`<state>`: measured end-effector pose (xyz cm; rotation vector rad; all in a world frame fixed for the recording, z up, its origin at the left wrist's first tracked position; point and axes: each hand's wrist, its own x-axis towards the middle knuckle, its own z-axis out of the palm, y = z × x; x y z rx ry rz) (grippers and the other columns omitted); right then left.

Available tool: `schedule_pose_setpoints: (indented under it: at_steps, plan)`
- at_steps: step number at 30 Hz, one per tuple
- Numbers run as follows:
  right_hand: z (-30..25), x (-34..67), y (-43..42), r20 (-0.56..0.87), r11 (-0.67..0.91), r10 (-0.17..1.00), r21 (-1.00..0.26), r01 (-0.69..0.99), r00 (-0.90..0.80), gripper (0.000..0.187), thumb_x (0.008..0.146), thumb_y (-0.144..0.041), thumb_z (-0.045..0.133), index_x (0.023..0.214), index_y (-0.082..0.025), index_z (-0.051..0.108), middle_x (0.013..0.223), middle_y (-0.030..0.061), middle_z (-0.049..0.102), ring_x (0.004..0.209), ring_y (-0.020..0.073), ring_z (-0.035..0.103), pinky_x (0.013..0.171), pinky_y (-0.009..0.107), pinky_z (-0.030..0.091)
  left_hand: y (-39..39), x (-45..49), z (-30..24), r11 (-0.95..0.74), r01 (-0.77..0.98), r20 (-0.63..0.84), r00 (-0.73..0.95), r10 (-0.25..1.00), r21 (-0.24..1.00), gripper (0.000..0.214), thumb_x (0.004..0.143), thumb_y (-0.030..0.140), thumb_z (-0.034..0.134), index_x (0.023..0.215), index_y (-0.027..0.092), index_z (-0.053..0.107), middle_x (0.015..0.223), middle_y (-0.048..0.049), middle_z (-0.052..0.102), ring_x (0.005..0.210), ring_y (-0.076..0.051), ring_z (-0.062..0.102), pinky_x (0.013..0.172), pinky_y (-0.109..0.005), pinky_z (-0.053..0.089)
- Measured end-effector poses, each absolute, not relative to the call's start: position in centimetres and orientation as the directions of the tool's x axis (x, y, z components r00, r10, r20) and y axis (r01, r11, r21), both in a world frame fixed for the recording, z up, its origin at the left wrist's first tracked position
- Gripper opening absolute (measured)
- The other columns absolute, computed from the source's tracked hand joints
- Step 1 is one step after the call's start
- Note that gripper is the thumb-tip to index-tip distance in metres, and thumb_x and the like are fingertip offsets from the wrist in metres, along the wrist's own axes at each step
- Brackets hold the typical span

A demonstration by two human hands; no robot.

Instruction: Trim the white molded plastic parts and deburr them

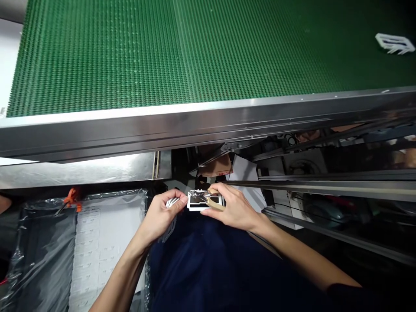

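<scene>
My left hand [162, 215] pinches the left end of a small rectangular white plastic frame [195, 208] between thumb and finger. More thin white plastic pieces [171, 202] are tucked in the same hand, and a greyish part hangs below it. My right hand [236, 209] is closed around the tan handles of a pair of nippers [214, 203]. Their metal jaws point left and lie over the white frame's upper edge. Whether the blades touch the plastic I cannot tell.
A green ribbed conveyor belt [130, 56] with a metal side rail [182, 119] runs across in front. One white plastic part [394, 43] lies on it at far right. Lower left, a plastic-lined box [110, 242] holds rows of white parts; an orange-handled tool [72, 197] rests at its rim.
</scene>
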<state>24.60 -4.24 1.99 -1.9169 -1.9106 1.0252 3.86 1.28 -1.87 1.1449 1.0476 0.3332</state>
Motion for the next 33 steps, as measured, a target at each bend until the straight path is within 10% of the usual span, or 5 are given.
schedule_pose_setpoints:
  at_steps: [6,15,24,33]
  plan:
    - [0.7,24.2,-5.1,-0.407,-0.248,0.904,-0.747,0.617,-0.128,0.05,0.07,-0.05,0.069,0.107,-0.024,0.048,0.099,0.0004,0.062,0.089,0.0162,0.059,0.077,0.028,0.046,1.3,3.6,-2.0,0.24,0.145,-0.28,0.538,0.795,0.96,0.018,0.084,0.032,0.057,0.075,0.016,0.057,0.105,-0.0079,0.06,0.094,-0.02,0.055,0.079,-0.028,0.04]
    - [0.6,24.7,-7.5,-0.513,-0.278,0.808,-0.766,0.579,-0.29,0.054,0.068,-0.049,0.071,0.111,-0.023,0.051,0.107,0.0016,0.061,0.098,0.017,0.058,0.087,0.03,0.044,0.7,3.1,-1.5,0.208,0.19,-0.275,0.791,0.547,0.96,0.021,0.087,0.033,0.05,0.08,0.016,0.06,0.088,-0.0065,0.063,0.08,-0.019,0.057,0.073,-0.029,0.041]
    - [5.5,28.3,-4.1,-0.447,0.207,0.809,-0.393,0.896,-0.383,0.037,0.075,-0.047,0.063,0.101,-0.021,0.058,0.092,0.0049,0.061,0.083,0.0194,0.056,0.074,0.033,0.043,2.0,4.3,-0.8,0.036,0.242,-0.232,0.859,0.457,0.97,0.02,0.086,0.031,0.048,0.075,0.017,0.058,0.078,-0.0027,0.061,0.073,-0.017,0.053,0.068,-0.028,0.04]
    - [7.5,27.8,-2.6,-0.497,0.332,0.765,-0.24,0.912,-0.409,0.03,0.075,-0.046,0.062,0.091,-0.021,0.062,0.079,0.0053,0.062,0.074,0.0223,0.058,0.063,0.032,0.038,2.6,5.0,-0.7,0.009,0.237,-0.221,0.891,0.396,0.972,0.016,0.086,0.024,0.046,0.074,0.018,0.055,0.073,0.0011,0.057,0.069,-0.015,0.05,0.062,-0.025,0.036]
